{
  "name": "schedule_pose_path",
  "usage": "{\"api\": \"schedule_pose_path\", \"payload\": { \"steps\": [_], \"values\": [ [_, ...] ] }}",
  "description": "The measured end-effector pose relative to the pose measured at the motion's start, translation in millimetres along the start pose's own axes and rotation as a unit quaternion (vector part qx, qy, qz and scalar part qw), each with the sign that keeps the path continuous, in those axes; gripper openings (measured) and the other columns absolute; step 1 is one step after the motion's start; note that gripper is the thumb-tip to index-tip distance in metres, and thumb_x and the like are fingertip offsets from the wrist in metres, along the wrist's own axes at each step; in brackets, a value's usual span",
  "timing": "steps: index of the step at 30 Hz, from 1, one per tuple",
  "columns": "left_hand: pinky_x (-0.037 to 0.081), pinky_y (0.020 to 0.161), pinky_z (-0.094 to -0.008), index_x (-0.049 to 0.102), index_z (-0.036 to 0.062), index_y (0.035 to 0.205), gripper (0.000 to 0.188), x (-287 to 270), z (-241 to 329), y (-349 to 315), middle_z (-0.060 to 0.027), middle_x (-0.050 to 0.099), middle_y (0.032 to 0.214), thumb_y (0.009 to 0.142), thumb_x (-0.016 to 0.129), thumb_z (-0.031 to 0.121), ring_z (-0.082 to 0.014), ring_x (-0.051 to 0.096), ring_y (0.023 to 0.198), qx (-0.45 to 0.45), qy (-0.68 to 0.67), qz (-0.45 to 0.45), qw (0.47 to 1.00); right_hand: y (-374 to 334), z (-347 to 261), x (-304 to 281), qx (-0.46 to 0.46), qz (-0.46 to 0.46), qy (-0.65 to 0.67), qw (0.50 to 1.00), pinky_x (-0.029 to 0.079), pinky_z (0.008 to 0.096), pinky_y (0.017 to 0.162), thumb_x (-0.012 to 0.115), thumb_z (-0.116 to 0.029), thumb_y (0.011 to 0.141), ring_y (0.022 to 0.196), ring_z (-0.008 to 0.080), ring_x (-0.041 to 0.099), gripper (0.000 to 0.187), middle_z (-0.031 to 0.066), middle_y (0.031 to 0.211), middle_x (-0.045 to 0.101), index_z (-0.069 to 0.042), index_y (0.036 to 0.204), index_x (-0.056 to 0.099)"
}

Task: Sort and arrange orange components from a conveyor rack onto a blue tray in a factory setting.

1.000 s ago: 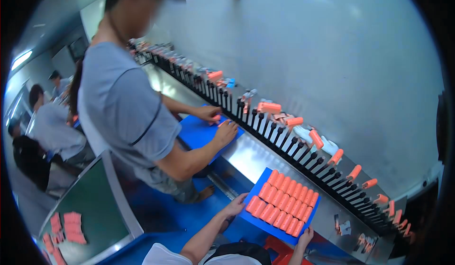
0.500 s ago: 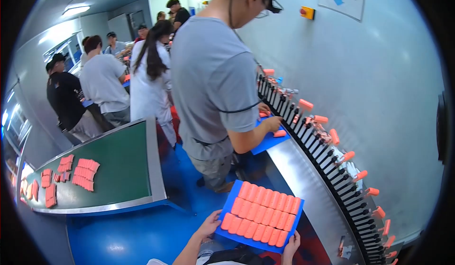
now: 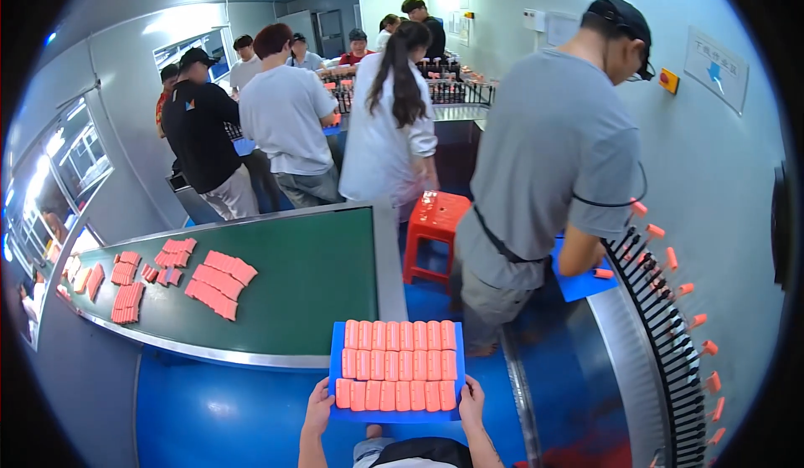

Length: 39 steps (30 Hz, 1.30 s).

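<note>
1 flat blue board [image 3: 398,416], rectangular, at 6 o'clock in view, held up in front of the wearer's body; on it 24 coral pcs [image 3: 405,364], smooth, rounded, tube-like, approx. same size, packed upright side by side in 3 rows of 8, bottom row offset slightly twd 9. L hand [image 3: 318,406] at board's 8 o'clock, R hand [image 3: 471,400] at its 4; both hands' fingers gripping the side edges. Also: 1 green-topped counter [image 3: 318,300] at 8 o'clock w/ several coral bundles [image 3: 222,284], 1 red stool [image 3: 435,213] nr centre, 1 grey-shirted co-worker [image 3: 553,150] at 2.
</note>
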<state>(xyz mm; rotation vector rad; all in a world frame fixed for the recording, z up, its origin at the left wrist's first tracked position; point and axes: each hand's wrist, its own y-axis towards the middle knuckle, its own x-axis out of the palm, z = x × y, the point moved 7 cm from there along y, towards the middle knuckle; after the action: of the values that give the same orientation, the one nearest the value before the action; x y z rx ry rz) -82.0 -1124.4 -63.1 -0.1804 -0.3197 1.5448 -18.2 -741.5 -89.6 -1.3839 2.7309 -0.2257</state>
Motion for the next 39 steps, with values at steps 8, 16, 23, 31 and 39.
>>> {"api": "schedule_pose_path", "payload": {
  "steps": [8, 16, 23, 31, 39],
  "values": [
    [0.054, 0.092, -0.0363, 0.043, -0.0006, 0.141, 0.058, -221, 4, 73, -0.0181, 0.062, 0.124, 0.085, 0.041, -0.013, -0.0263, 0.064, 0.111, -0.01, -0.077, 0.095, 0.992, -2, 32, 245, -0.006, -0.096, -0.12, 0.988, 0.05, 0.0331, 0.091, 0.054, -0.004, 0.094, 0.104, 0.022, 0.063, 0.033, 0.0146, 0.116, 0.068, 0.001, 0.125, 0.061],
    [0.055, 0.09, -0.0386, 0.041, -0.0035, 0.141, 0.053, -295, 2, 147, -0.0195, 0.061, 0.124, 0.089, 0.043, -0.011, -0.027, 0.065, 0.107, -0.057, -0.126, 0.101, 0.985, 34, 44, 341, 0.008, -0.116, -0.147, 0.982, 0.052, 0.0316, 0.081, 0.06, -0.004, 0.087, 0.09, 0.0195, 0.065, 0.038, 0.0124, 0.101, 0.069, 0.002, 0.124, 0.063],
    [0.05, 0.097, -0.0373, 0.049, -0.0043, 0.136, 0.053, -286, 43, 173, -0.0166, 0.062, 0.123, 0.085, 0.044, -0.012, -0.0246, 0.062, 0.11, -0.098, -0.057, 0.057, 0.992, 58, 24, 364, 0.025, -0.112, -0.078, 0.99, 0.051, 0.0298, 0.078, 0.064, 0.001, 0.084, 0.082, 0.0169, 0.062, 0.035, 0.0079, 0.093, 0.068, 0.003, 0.119, 0.066],
    [0.047, 0.101, -0.0382, 0.047, -0.0058, 0.138, 0.051, -289, 68, 195, -0.0183, 0.061, 0.127, 0.088, 0.043, -0.01, -0.0268, 0.06, 0.113, -0.073, -0.097, 0.015, 0.992, 80, 12, 384, 0.024, -0.129, -0.097, 0.987, 0.05, 0.0284, 0.078, 0.065, 0.0, 0.084, 0.087, 0.017, 0.062, 0.036, 0.0074, 0.095, 0.067, 0.004, 0.119, 0.065],
    [0.049, 0.1, -0.0424, 0.042, -0.0039, 0.143, 0.054, -280, 40, 142, -0.0182, 0.057, 0.133, 0.089, 0.043, -0.006, -0.0287, 0.059, 0.116, -0.135, -0.154, 0.044, 0.978, 43, 25, 329, 0.094, -0.15, -0.065, 0.982, 0.049, 0.028, 0.08, 0.069, 0.0, 0.081, 0.089, 0.0156, 0.061, 0.035, 0.0047, 0.097, 0.067, 0.004, 0.116, 0.068]
  ]
}}
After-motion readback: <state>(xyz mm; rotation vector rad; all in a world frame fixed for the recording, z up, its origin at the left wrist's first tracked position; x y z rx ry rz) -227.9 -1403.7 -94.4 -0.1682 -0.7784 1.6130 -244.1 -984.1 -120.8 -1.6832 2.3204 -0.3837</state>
